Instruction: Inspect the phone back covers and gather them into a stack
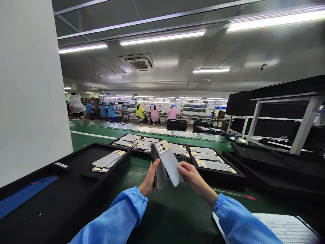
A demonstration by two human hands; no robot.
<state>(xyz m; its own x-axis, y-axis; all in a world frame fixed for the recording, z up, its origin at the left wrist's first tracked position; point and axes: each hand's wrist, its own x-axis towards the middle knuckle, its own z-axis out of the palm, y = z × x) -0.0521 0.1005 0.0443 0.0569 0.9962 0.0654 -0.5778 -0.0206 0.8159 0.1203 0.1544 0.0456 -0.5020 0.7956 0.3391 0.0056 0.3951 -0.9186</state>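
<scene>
My left hand is closed around a stack of phone back panels, held on edge above the green work surface. Between finger and thumb, my right hand grips one silver phone back panel by its lower right side. That panel is tilted, with a yellowish camera area and dark lens rings at its top. It overlaps the stack, and I cannot tell whether they touch. Behind my hands, a black tray holds several similar panels. More panels lie in the black tray on the left.
A blue strip lies in the left tray. Written paper is by my right forearm. Black trays and a metal-framed rack stand at the right, a white wall at the left. People in coloured smocks sit farther back.
</scene>
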